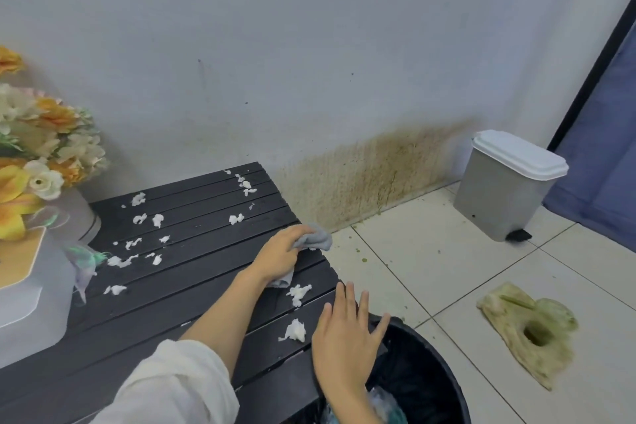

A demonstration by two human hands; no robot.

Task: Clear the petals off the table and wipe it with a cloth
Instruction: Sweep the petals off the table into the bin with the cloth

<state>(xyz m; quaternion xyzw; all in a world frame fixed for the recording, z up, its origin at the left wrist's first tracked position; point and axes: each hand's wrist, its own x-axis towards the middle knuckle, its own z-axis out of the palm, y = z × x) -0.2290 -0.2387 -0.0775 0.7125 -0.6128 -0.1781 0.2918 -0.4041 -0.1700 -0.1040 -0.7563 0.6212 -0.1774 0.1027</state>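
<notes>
petals: white, crumpled scraps scattered over the dark slatted counter. Two clumps lie near the right edge, between the two hands; the rest lie further left and back, toward the flowers and the wall.
key relation: the nearest clump sits just left of the right hand and on the near side of the left hand, close to the counter edge, with the bin right below that edge. Judged from this, a short sweep to the right would tip it in.
nearer hand: the right hand is nearest the front clump; the left hand with the cloth is nearest the second clump.
long axis: the slats run from the near left toward the far right, so the petals spread in a loose band along the counter.
cloth: grey, bunched, at the far right edge of the counter, one end trailing under the wrist.
left hand: fingers curled round the cloth, pressing it on the counter.
right hand: released, fingers straight and spread, palm down at the counter edge above the bin, holding nothing.
bin: black, lined, on the floor against the counter's right edge, some waste already inside.
flowers: orange and cream bouquet at the left end.
progress: sweeping looks part done; wiping is not yet finished.
</notes>
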